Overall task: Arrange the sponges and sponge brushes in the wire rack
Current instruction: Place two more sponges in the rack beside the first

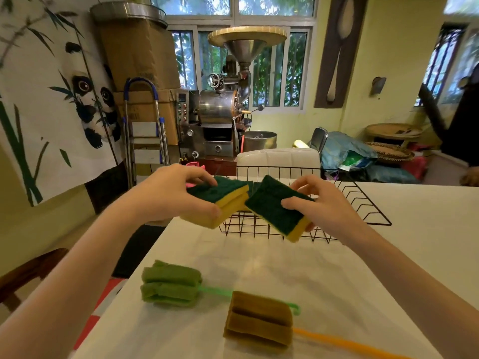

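My left hand [171, 195] grips a stack of two green-and-yellow sponges [223, 200] above the near left corner of the black wire rack [363, 203]. My right hand [318, 206] holds another green-and-yellow sponge [274, 208], tilted, over the rack's front edge. More dark green sponge shows inside the rack behind them. On the white table near me lie a green sponge brush [171, 283] with a green handle and a brown sponge brush [259, 320] with an orange handle.
The white table [388, 255] ends at a left edge near the green brush, with a wooden chair [31, 270] below. A white chair back [280, 159] stands behind the rack. A coffee roaster [220, 110], a step ladder [145, 130] and cardboard boxes fill the background.
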The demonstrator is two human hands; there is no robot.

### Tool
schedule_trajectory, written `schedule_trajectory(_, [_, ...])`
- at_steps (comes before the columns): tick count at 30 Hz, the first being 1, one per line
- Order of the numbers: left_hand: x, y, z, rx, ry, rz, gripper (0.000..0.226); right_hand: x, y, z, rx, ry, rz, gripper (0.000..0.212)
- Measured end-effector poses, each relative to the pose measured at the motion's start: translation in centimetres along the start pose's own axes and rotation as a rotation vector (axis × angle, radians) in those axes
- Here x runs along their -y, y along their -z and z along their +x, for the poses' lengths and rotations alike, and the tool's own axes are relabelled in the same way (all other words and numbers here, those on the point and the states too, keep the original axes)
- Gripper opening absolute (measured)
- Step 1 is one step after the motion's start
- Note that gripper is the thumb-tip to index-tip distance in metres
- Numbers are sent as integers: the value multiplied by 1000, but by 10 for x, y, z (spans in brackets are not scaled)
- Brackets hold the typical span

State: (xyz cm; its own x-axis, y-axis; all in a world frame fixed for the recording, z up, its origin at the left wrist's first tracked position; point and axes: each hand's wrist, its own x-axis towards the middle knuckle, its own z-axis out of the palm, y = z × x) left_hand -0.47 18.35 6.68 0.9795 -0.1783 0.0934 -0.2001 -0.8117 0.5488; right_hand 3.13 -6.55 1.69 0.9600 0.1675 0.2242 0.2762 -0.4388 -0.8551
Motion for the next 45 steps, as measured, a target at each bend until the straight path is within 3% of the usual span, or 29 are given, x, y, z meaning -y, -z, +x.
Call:
schedule_trajectory(5, [-23,-6,42,-93,-110,-10,55,-1,29,18,-219,-6,90,26])
schedule_trajectory(12, [-48,-32,120,-116,-224,-112,60,-26,63,47,-382,-118,171,29])
schedule_trajectory(21, [-64,-94,188,-9,-340,-9,49,-60,76,88,-364,-422,382,39])
schedule_trajectory(36, [-48,-172,222,99,-335,386,51,-86,61,119,-341,-456,-4,28])
schedule_trajectory(45, [-49,-181,218,51,-371,766,46,-94,50,130,-278,-438,-269,49])
